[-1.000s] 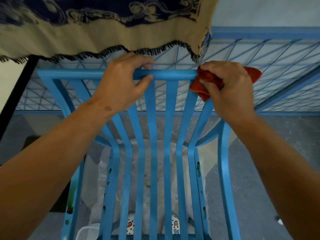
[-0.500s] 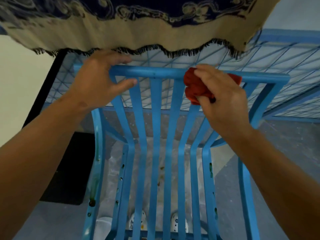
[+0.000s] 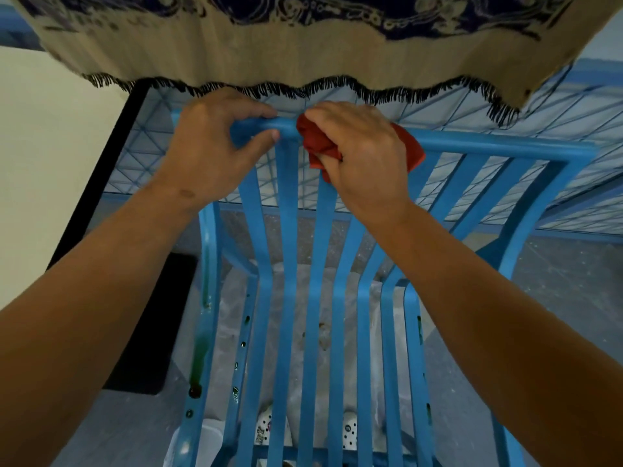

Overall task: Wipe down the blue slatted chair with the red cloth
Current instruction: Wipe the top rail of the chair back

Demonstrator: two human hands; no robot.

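Red cloth (image 3: 322, 143) bunched in right hand (image 3: 364, 156) on chair rail (image 3: 488, 143), apparently pressed; left hand (image 3: 215, 146) clamps rail.

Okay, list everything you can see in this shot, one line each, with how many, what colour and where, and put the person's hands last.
slatted chair: one, blue, centre, seen from above and behind its top rail
cloth: one, red, bunched on the chair's top rail
fringed fabric: one, beige and dark blue with a black fringe, hanging across the top
wire grid frame: one, blue, behind the chair
mat: one, black, on the floor at left
white shoes: two, with dark spots, seen between the slats at the bottom
left hand: one, gripping the top rail beside the cloth
right hand: one, pressing the cloth to the rail
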